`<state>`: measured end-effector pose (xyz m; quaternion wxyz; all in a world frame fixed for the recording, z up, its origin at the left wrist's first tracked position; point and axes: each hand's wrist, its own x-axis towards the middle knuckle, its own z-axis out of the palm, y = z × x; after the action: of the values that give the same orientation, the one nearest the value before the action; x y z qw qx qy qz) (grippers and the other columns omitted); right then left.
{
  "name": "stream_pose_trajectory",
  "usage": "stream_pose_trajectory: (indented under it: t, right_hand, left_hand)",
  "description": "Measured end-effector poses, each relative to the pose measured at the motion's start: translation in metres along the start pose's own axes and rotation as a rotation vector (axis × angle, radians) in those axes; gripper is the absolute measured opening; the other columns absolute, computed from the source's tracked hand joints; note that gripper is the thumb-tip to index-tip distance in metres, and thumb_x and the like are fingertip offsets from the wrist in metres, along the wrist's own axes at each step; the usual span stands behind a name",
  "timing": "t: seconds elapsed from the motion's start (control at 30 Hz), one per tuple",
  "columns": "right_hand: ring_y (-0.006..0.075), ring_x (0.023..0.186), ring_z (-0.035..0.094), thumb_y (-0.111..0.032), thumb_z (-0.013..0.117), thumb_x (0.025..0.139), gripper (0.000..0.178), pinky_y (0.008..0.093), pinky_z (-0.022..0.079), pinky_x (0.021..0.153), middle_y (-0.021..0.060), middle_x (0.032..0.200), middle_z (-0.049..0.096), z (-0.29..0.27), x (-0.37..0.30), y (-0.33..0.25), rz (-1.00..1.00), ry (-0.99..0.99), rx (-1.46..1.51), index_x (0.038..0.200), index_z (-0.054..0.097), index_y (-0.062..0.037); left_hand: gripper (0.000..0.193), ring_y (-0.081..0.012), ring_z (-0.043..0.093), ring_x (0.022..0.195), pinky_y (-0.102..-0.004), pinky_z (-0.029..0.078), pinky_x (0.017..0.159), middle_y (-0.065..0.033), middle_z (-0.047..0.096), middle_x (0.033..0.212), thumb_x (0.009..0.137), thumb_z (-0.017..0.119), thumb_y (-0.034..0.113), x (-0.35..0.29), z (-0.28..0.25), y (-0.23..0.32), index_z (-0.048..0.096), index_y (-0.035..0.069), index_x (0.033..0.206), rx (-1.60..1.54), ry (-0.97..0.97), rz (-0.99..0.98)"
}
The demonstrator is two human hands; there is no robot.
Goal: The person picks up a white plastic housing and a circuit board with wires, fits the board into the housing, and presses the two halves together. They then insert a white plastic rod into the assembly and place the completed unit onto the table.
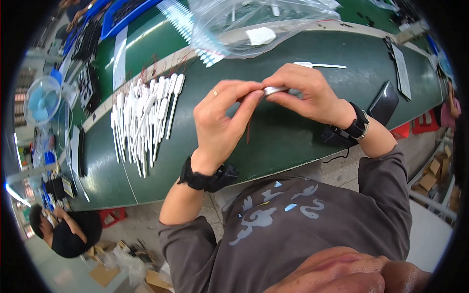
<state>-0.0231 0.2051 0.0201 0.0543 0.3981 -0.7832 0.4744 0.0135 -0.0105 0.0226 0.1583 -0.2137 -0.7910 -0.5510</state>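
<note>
My right hand [308,93] pinches a small silvery-white rounded piece [274,91] between thumb and fingers, over the middle of the green table. My left hand [220,115] meets it from the other side, its thumb and fingertips pressed together; what they hold is hidden. Below the left thumb hangs a thin red wire [248,133]. On the table to the left lies a pile of white plastic sticks [146,115] with wide paddle-shaped ends, thin red wires trailing from their far ends. Another white stick [330,66] lies alone beyond my right hand.
Across the far side of the table [273,151] lie a clear plastic bag [234,36] and a strip of small pale pieces [188,29]. A dark phone-like object [383,103] rests at right. A blue tray [129,14] and a fan [43,99] stand left; a person [68,232] sits lower left.
</note>
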Motion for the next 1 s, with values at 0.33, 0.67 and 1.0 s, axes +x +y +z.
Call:
stream_pose_trajectory:
  t: [0.33,0.67,1.0]
  right_hand:
    - [0.0213,0.085,0.064,-0.010,0.070,0.090,0.015,0.0329,0.051,0.074,0.0080,0.094,0.068,-0.005,-0.006,0.001,-0.277,0.049,-0.332,0.104,0.066,-0.0047]
    - [0.0161,0.099,0.064,-0.033,0.039,0.108,0.033,0.0290,0.052,0.090,0.0186,0.126,0.064,-0.022,0.008,0.027,0.363,0.317,0.907,0.114,0.056,-0.0054]
    - [0.0163,0.103,0.064,-0.032,0.044,0.107,0.029,0.0315,0.051,0.093,0.0168,0.130,0.063,-0.011,0.005,0.034,0.471,0.539,0.979,0.112,0.058,-0.0069]
  left_hand:
    - [0.015,-0.0147,0.066,0.079,-0.0268,0.054,0.072,-0.0078,0.070,0.089,0.088,0.070,0.000,-0.008,0.013,0.005,0.071,-0.001,0.103,-0.046,0.066,-0.086]
    - [0.025,-0.0111,0.065,0.080,-0.0256,0.054,0.076,-0.0081,0.070,0.094,0.103,0.056,0.016,-0.003,0.010,-0.015,0.066,-0.003,0.114,-0.358,-0.053,-0.430]
    - [0.030,-0.0112,0.065,0.069,-0.0249,0.057,0.060,-0.0100,0.070,0.093,0.101,0.058,0.022,-0.004,0.016,0.001,0.064,-0.005,0.114,-0.713,-0.258,-0.791]
